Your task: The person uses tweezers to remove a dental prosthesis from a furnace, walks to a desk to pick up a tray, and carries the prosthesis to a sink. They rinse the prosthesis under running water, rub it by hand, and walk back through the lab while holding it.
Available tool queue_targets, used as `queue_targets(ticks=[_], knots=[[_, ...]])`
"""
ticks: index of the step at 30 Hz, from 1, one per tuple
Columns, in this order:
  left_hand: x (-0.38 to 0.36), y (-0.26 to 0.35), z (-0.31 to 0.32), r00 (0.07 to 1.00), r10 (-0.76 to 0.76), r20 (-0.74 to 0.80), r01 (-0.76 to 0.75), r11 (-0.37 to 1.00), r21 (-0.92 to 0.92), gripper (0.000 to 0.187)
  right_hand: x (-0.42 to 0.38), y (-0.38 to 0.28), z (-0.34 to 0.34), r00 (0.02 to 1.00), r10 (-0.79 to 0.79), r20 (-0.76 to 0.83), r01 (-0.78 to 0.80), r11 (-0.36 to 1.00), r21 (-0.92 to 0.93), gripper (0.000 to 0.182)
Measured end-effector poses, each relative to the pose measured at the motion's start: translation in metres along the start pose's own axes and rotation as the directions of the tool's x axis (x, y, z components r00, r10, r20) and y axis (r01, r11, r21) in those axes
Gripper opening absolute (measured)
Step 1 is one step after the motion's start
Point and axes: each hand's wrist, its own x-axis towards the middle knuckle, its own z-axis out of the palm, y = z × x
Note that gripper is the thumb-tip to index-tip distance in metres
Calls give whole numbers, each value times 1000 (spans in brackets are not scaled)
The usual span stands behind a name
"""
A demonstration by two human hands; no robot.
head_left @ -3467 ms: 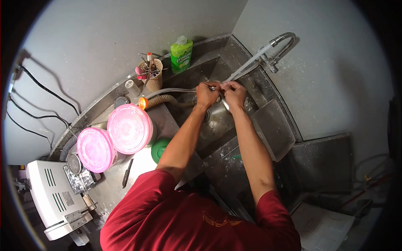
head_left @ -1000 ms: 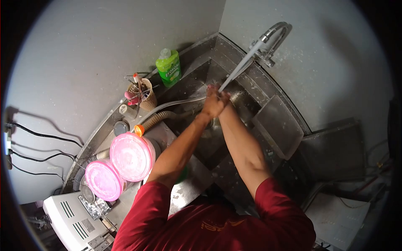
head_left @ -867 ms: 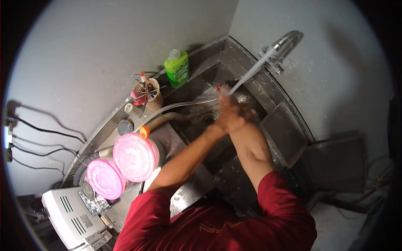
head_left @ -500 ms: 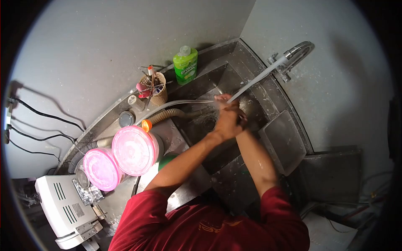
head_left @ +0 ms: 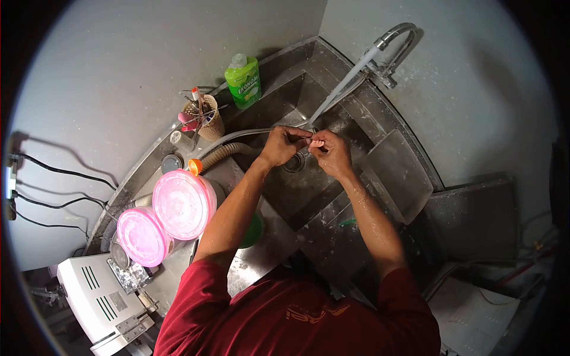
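— The sink (head_left: 279, 196)?
— Steel, dull and scuffed, wet in the basin, white specks along its rim. The tap (head_left: 396, 37) is shinier metal.
— And the bottle (head_left: 243, 81)?
— Glossy green plastic with a paper-like label. The two pink lids (head_left: 163, 216) are smooth, translucent plastic.
— The hoses?
— One ribbed grey hose (head_left: 228, 152), matt; one smooth pipe (head_left: 237, 135) beside it.
— The holder (head_left: 205, 118)?
— Woven, rough, basket-like.
— Anything soft?
— A matt red cloth shirt (head_left: 297, 314). The right forearm (head_left: 371, 219) glistens wet.
— The walls (head_left: 148, 65)?
— Matt, pale, plain.
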Motion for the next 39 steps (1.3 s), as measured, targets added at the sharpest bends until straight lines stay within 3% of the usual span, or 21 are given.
queue_targets(ticks=[2,5,8,11,14,17,20,23,26,29,32,35,38,39], knots=[[-3,13,1,999,33,28,-36,991,125,16,-1,-19,-1,1000,8,-21,-7,1000,17,26],[-3,32,-3,999,-36,-8,37,952,303,15,1,-13,-3,999,-50,-20,51,997,60,24],[0,42,-7,1000,1,9,-4,935,355,17,6,-5,-7,999,7,41,-9,999,39,23],[13,16,-11,997,-74,-10,74,978,195,20,7,-7,-11,996,12,88,-32,974,224,22],[13,7,-8,985,-171,22,170,985,14,20,5,-20,-17,993,52,104,-71,978,194,21],[13,8,-8,982,-170,84,170,985,4,20,4,-20,-19,995,20,93,-26,998,64,21],[17,11,-11,984,-160,73,156,986,50,19,9,-17,-20,995,31,98,-39,996,77,22],[28,5,-10,949,-313,35,314,933,-178,18,17,-14,-18,996,27,82,-39,989,144,22],[32,3,-6,959,-284,-18,282,956,-78,20,23,-11,-23,994,30,106,-43,992,120,21],[31,2,-8,989,-147,8,147,988,38,23,25,-11,-26,990,108,95,-118,988,99,23],[31,7,-12,989,-141,38,135,980,147,22,25,-7,-28,978,165,127,-191,955,227,28],[29,20,-10,946,-326,-2,321,932,-169,18,25,-12,-21,987,150,53,-159,923,349,30],[39,2,-3,939,-334,-82,310,925,-217,17,32,1,-16,951,306,-38,-271,889,370,26],[42,-4,1,951,-280,-129,267,957,-110,18,33,7,-14,942,332,-50,-286,870,402,25]])
